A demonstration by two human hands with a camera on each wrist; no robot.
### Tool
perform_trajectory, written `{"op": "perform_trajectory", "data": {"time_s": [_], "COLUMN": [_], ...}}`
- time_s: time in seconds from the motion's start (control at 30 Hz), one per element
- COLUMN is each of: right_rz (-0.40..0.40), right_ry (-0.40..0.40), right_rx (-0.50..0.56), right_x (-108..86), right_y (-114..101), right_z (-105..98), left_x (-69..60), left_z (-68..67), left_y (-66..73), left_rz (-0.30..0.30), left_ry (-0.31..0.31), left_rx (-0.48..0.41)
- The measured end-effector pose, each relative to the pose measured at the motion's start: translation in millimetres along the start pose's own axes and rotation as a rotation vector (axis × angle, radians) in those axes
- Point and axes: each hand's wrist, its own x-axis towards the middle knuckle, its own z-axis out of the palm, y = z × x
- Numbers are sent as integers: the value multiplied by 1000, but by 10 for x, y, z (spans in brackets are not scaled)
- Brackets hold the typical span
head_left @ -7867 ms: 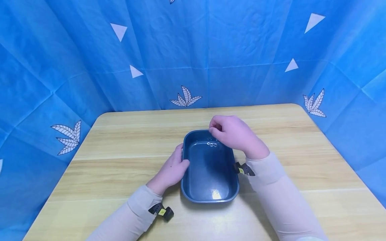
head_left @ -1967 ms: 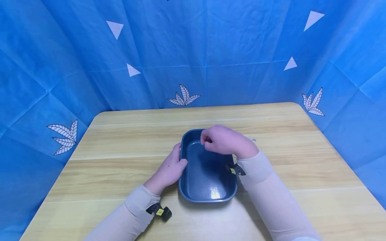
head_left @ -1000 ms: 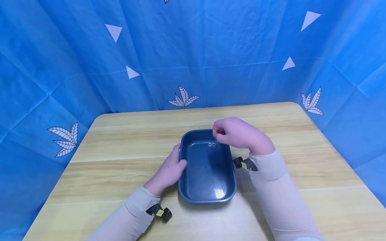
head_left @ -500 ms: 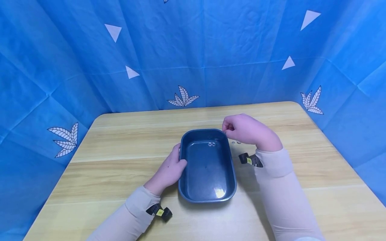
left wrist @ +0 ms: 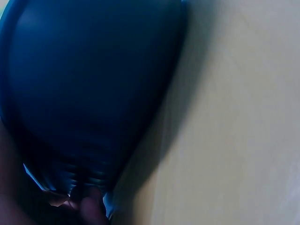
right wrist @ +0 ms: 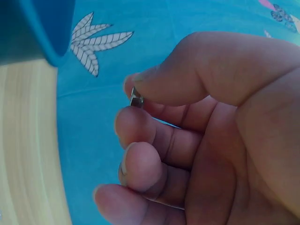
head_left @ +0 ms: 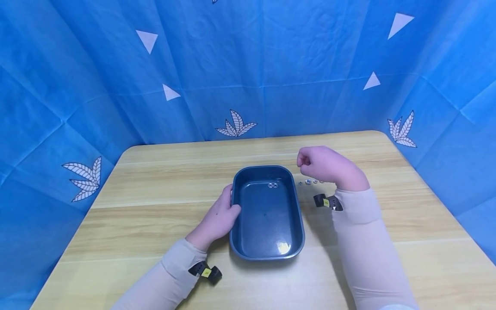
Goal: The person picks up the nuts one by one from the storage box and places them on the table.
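A dark blue rectangular tray stands on the table, with two small metal nuts lying inside near its far end. My left hand grips the tray's left wall, thumb over the rim; the left wrist view shows the tray wall large and dark. My right hand is held beyond the tray's far right corner, above the table. In the right wrist view, thumb and fingers pinch a small shiny metal piece. Several small metal pieces lie in a row on the table just below that hand.
The light wooden table reaches back to a blue cloth printed with white triangles and leaves, which also hangs at both sides. A black strap device sits on the left wrist, another on the right.
My right hand has moved from over the tray's far right corner to the right, outside it, uncovering more of the small pieces on the table. My left hand and the tray have stayed put.
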Motion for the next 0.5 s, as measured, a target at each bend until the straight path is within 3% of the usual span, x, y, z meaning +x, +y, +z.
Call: {"op": "perform_trajectory", "data": {"time_s": [0.5], "right_rz": [53], "right_ry": [-28], "right_rx": [15], "right_x": [28], "right_y": [335], "right_z": [-6], "left_x": [30], "left_z": [3], "left_y": [-28], "left_rz": [5], "left_ry": [-5], "left_rx": [-7]}}
